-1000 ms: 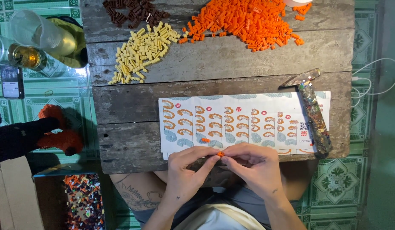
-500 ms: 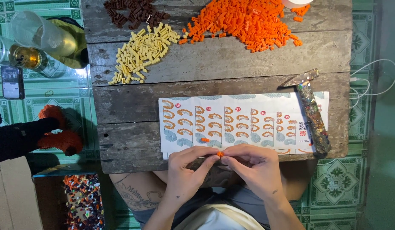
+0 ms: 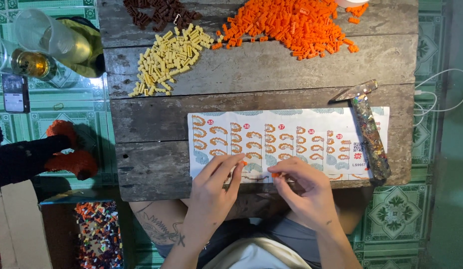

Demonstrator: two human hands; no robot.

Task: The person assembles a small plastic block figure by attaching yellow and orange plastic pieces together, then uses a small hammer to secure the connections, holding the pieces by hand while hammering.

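A printed instruction sheet point(image 3: 291, 139) with rows of orange curved figures lies on a worn wooden table point(image 3: 261, 69). My left hand point(image 3: 214, 194) rests at the sheet's near edge, its fingertips pinching a small orange brick point(image 3: 244, 163). My right hand point(image 3: 303, 192) is beside it and pinches another small orange piece point(image 3: 275, 175). The two hands are a little apart. Far back on the table sit a big pile of orange bricks point(image 3: 291, 25), a yellow brick pile point(image 3: 169, 55) and a dark brown pile point(image 3: 159, 11).
A hammer point(image 3: 369, 134) with a paint-spattered handle lies on the sheet's right end. Left of the table, on the green tiled floor, are a clear jug point(image 3: 49, 37), a glass of amber drink point(image 3: 29, 64), a phone point(image 3: 14, 93) and a box of mixed bricks point(image 3: 99, 234). A white cable point(image 3: 441, 94) lies at right.
My hands were joined on one orange piece at the sheet's edge. They have drawn apart, each now pinching a small orange piece.
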